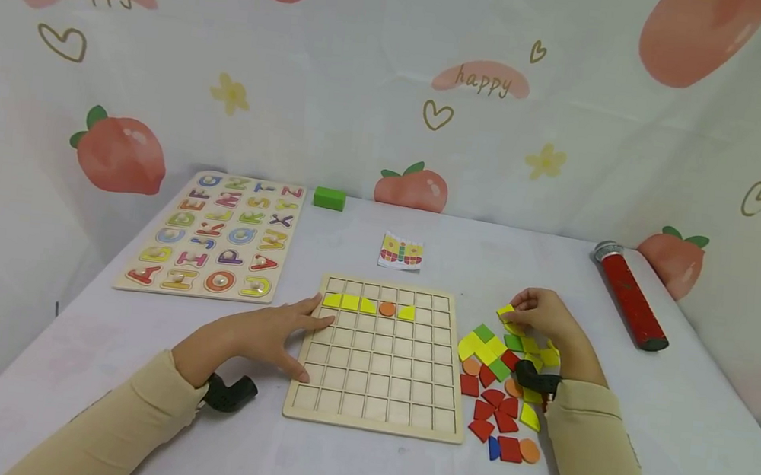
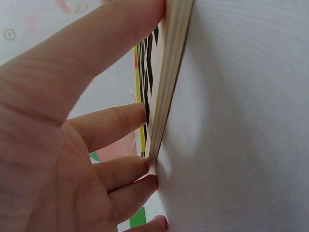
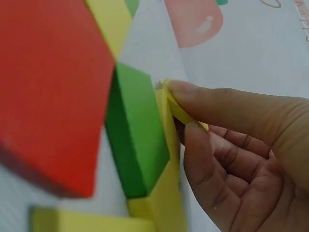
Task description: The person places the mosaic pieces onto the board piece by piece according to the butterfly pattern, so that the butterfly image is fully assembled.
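My left hand (image 1: pixel 260 333) rests at the left side of a wooden grid board (image 1: pixel 376 425), fingers spread and fairly straight. In the left wrist view, its fingertips touch the edge of the board (image 2: pixel 170 72). One row near the top of the board holds several yellow pieces (image 1: pixel 350 303) and an orange disc (image 1: pixel 387 309). Over the far part of a pile of loose coloured tiles, my right hand (image 1: pixel 543 314) pinches a yellow tile (image 3: pixel 182 114) between thumb and fingers. A green tile (image 3: pixel 140 125) and a red piece (image 3: pixel 53 96) lie close by.
Behind the board lies a small butterfly pattern card (image 1: pixel 401 252). An alphabet puzzle board (image 1: pixel 211 236) is at the back left beside a green block (image 1: pixel 329 199). A red microphone-like cylinder (image 1: pixel 632 298) lies at the right. A printed cloth (image 1: pixel 341 73) hangs behind the table.
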`<state>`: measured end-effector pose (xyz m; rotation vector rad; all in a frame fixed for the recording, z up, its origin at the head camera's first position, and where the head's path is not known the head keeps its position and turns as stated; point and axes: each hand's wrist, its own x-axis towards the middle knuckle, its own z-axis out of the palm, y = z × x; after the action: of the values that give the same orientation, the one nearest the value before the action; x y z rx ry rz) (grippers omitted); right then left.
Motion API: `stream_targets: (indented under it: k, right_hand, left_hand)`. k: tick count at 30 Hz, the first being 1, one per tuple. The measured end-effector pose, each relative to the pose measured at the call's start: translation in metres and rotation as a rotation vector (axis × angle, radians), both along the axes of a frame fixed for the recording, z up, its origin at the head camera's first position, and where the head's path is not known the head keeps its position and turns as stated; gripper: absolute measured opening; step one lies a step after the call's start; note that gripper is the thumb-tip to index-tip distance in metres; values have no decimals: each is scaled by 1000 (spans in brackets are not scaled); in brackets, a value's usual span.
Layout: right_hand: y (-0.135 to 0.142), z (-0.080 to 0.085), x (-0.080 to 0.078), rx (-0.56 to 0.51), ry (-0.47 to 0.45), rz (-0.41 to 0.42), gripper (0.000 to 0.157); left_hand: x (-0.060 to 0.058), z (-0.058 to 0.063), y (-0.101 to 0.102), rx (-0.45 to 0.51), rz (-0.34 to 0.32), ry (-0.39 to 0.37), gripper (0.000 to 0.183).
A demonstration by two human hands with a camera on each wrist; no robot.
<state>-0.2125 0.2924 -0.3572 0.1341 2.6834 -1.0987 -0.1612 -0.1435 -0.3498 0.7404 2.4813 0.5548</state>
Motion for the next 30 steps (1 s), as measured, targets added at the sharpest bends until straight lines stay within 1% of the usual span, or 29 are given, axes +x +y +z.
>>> stream_targets:
  k: [3,7,12,17,22,25,30]
  right_hand:
    - [-2,0,-2,-24,10,1,31]
    - [-7,1,-3,-48,19,14,34]
    - [-18,5,-2,-126,30,48,32]
    - [-34,11,-2,-208,26,121,27]
    - [-53,13,-4,-264,16,233,22]
    - [-66,12,-6,-264,-6,297,21]
    - [-87,8,-12,-225,-46,357,19]
  left_hand:
    - [1,1,0,1,1,1,92]
    - [1,0,0,-6,5,2,92]
    - [0,0,0,-7,5,2,92]
    - [0,1,0,-5,0,1,92]
    - [0,1,0,-13,20,-3,91]
    - [0,-1,0,-16,29,-13,91]
    - [2,-1,2,-22,37,-14,91]
